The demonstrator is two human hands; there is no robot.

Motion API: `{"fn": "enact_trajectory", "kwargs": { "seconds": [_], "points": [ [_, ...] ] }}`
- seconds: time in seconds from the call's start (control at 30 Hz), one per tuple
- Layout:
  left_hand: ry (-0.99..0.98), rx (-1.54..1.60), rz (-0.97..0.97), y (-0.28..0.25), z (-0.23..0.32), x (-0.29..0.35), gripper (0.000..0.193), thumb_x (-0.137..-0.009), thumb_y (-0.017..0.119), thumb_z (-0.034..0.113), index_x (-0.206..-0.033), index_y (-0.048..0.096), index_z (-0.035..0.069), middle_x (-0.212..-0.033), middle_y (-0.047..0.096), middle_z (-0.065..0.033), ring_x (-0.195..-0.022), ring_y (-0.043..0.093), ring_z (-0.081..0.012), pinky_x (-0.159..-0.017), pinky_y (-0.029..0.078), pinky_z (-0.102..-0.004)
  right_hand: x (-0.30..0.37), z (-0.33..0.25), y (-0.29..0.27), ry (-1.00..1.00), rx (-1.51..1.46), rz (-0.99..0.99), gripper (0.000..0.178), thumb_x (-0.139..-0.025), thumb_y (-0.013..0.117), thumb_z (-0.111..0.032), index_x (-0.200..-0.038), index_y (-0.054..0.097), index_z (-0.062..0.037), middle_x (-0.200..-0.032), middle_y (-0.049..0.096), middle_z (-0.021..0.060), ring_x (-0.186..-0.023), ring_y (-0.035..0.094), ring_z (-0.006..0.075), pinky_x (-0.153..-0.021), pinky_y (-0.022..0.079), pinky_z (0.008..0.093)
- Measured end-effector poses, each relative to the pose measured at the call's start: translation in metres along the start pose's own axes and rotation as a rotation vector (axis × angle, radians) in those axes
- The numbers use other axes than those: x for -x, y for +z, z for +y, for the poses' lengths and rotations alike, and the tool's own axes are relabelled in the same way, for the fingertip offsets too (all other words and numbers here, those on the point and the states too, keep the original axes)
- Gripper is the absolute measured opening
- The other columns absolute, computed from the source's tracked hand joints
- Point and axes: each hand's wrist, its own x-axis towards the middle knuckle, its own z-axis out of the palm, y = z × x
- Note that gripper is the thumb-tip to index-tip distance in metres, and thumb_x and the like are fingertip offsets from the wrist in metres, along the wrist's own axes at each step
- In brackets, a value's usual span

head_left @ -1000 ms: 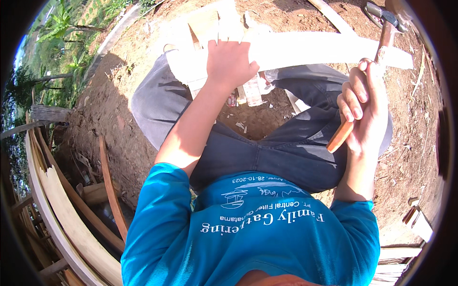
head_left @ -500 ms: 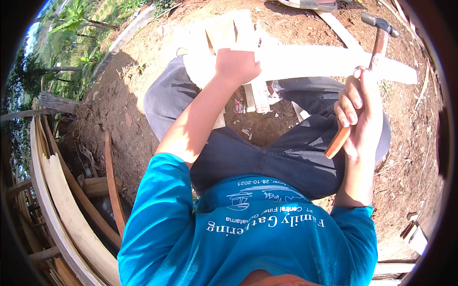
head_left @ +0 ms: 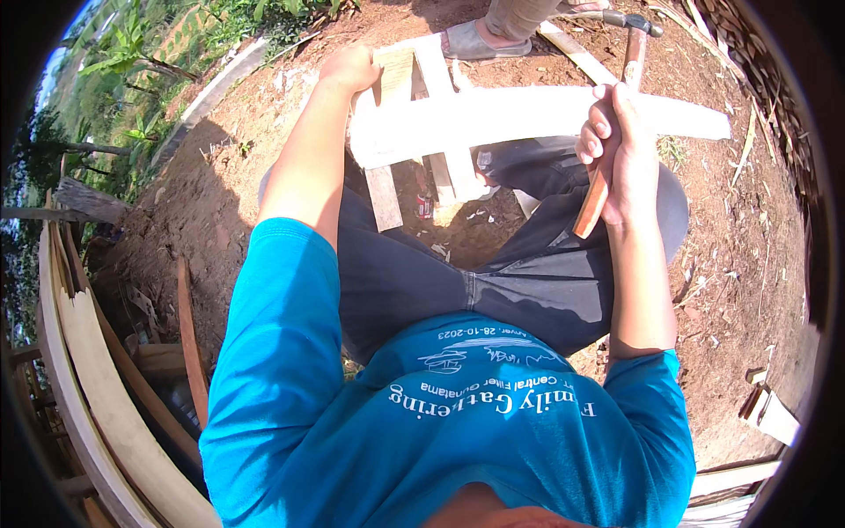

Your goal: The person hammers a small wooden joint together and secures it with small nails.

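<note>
Wooden frame (head_left: 396, 70) under pale board (head_left: 493, 119) is best steadied by left hand (head_left: 350, 70), grip unclear; hammer (head_left: 633, 62) clasped by fingers of right hand (head_left: 623, 150).

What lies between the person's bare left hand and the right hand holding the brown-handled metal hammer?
In the head view: a tan wooden board near the left hand, then a long, pale wooden plank.

A white-printed blue T-shirt (head_left: 493, 440) tops dark trousers (head_left: 537, 295).

A head-worn fisheye looks down from close above the shirt (head_left: 475, 440) and lap (head_left: 537, 282).
</note>
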Motion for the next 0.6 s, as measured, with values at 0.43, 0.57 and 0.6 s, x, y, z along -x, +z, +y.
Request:
{"fn": "enact_trajectory", "kwargs": {
  "seconds": [0.43,0.57,0.6],
  "points": [
    [0.15,-0.164,0.03,-0.006,0.003,-0.016,0.038,-0.09,0.069,0.035,-0.119,0.07,0.01,-0.116,0.073,-0.0141,-0.11,0.07,-0.0298,-0.095,0.055,-0.0434,0.004,-0.103,-0.018,-0.294,-0.244,-0.515,0.021,-0.11,0.045,-0.017,-0.106,0.051,0.0018,-0.077,0.043,0.0019,-0.065,0.042,0.0091,-0.059,0.038,0.0234],
    [0.302,-0.13,0.074,0.006,-0.005,-0.047,0.037,-0.087,0.073,0.031,-0.116,0.071,0.008,-0.114,0.074,-0.0151,-0.108,0.07,-0.0309,-0.095,0.055,-0.0419,-0.005,-0.085,-0.015,-0.34,-0.261,-0.449,0.026,-0.112,0.043,-0.022,-0.107,0.052,0.002,-0.076,0.043,0.0016,-0.06,0.04,0.0086,-0.057,0.037,0.0229],
    [0.306,-0.076,0.014,0.007,-0.002,-0.051,0.036,-0.086,0.076,0.03,-0.11,0.07,0.004,-0.107,0.073,-0.0183,-0.101,0.071,-0.0319,-0.089,0.055,-0.0427,-0.007,-0.085,-0.023,-0.293,-0.258,-0.446,0.027,-0.112,0.043,-0.023,-0.107,0.053,0.0017,-0.075,0.043,0.0012,-0.06,0.04,0.0084,-0.056,0.037,0.0226]
  ]
}}
